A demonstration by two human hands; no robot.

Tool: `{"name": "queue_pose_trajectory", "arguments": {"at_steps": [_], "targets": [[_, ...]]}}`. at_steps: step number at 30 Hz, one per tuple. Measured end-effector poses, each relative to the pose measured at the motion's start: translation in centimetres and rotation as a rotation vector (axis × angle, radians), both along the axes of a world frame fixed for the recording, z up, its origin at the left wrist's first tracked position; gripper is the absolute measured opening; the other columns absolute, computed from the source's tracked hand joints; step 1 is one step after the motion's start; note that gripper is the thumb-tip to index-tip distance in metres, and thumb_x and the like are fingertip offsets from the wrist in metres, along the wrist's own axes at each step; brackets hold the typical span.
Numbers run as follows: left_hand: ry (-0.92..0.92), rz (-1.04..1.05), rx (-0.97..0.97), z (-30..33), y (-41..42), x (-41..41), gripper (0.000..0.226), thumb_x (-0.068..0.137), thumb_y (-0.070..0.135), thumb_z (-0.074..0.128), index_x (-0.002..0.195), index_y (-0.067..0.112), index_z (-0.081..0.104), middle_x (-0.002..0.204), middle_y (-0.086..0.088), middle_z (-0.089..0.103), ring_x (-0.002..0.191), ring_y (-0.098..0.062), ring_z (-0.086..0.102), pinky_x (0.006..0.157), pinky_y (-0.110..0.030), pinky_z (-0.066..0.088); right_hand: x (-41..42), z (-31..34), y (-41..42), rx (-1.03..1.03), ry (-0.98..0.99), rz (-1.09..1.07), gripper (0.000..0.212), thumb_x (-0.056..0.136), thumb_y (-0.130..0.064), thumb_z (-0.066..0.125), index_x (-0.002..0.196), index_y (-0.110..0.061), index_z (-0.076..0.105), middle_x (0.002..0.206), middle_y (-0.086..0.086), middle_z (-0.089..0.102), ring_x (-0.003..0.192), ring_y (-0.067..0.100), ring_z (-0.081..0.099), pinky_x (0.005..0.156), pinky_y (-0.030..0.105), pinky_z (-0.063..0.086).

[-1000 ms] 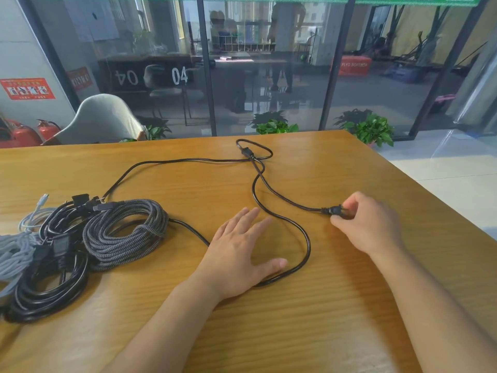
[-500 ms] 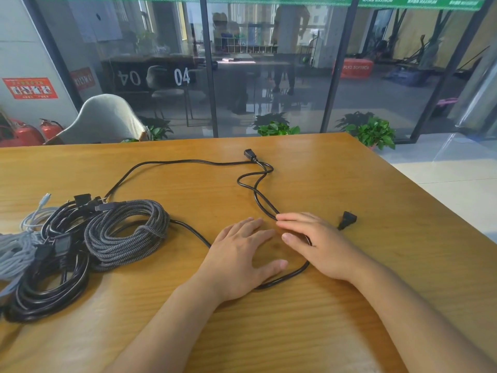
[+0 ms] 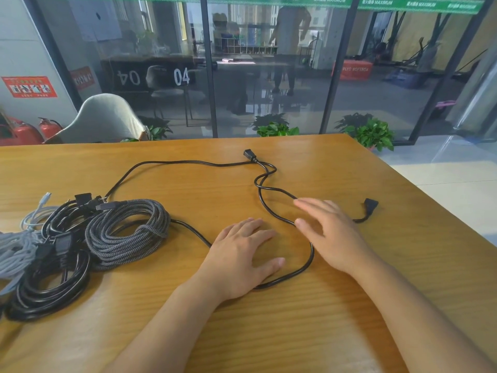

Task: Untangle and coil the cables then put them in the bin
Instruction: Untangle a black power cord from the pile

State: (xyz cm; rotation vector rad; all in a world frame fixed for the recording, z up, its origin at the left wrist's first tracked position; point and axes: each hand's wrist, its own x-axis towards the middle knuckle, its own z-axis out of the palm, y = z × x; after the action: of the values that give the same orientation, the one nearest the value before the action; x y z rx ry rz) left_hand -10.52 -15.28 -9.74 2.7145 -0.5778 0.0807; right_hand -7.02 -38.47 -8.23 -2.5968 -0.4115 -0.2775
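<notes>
A thin, glossy black rubber cable (image 3: 271, 216) snakes loosely across the grained wooden table (image 3: 349, 313). The flat left hand (image 3: 242, 259) presses on it; the right hand (image 3: 330, 232), fingers straight, lies over its loop.

Bare table (image 3: 336, 313) lay open at the near edge and far right. On the left, the braided coil (image 3: 126, 232), black coil (image 3: 45, 286) and grey cable (image 3: 16, 251) crowded together. The loose black cable (image 3: 188, 164) looped across the middle, round the flat left hand (image 3: 242, 259) and under the right hand (image 3: 330, 235).
</notes>
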Motion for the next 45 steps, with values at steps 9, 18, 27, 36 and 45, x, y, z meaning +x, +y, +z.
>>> {"name": "queue_pose_trajectory", "arguments": {"at_steps": [9,18,27,36,45], "targets": [[-0.026,0.015,-0.048,-0.1,0.0,0.2,0.059,0.099,0.066,0.045,0.152,0.040,0.044,0.165,0.012,0.032,0.155,-0.008,0.016,0.127,-0.032,0.012,0.3,-0.2,1.2,-0.294,0.244,-0.158,0.062,0.111,-0.049,0.029,0.166,-0.022,0.018,0.173,-0.009,0.010,0.159,0.008,0.005,0.130,0.035,0.011],[-0.062,0.066,-0.108,0.0,0.3,0.3,0.059,0.101,0.060,0.049,0.154,0.035,0.042,0.158,0.012,0.041,0.151,-0.011,0.029,0.122,-0.033,0.024,-1.0,0.2,1.9,0.012,0.069,0.135,0.038,0.092,-0.014,0.064,0.122,-0.036,0.072,0.103,-0.024,0.061,0.098,-0.001,0.055,0.083,0.017,0.040],[-0.112,0.206,-0.153,-0.1,1.7,1.2,0.050,0.100,0.042,0.058,0.148,0.030,0.051,0.148,0.012,0.056,0.141,-0.011,0.045,0.116,-0.037,0.037,-1.7,0.3,2.4,0.309,0.328,0.275,0.009,0.098,-0.032,0.070,0.099,-0.034,0.079,0.098,-0.017,0.071,0.101,0.004,0.061,0.091,0.024,0.046],[-0.054,0.091,-0.220,0.8,2.2,0.1,0.052,0.092,0.032,0.067,0.143,0.032,0.057,0.137,0.016,0.062,0.132,-0.004,0.050,0.114,-0.032,0.039,3.5,-1.3,4.8,0.097,0.077,-0.211,0.037,0.105,-0.048,0.046,0.127,-0.029,0.070,0.119,-0.010,0.062,0.115,0.013,0.052,0.103,0.039,0.045],[0.049,0.002,-0.276,1.3,3.1,-0.4,0.047,0.087,0.033,0.075,0.132,0.040,0.065,0.125,0.024,0.065,0.118,0.006,0.056,0.106,-0.024,0.046,4.2,-0.9,7.8,-0.183,0.034,-0.356,0.033,0.101,-0.049,0.052,0.119,-0.025,0.066,0.117,-0.003,0.065,0.113,0.021,0.062,0.096,0.039,0.045]]}}
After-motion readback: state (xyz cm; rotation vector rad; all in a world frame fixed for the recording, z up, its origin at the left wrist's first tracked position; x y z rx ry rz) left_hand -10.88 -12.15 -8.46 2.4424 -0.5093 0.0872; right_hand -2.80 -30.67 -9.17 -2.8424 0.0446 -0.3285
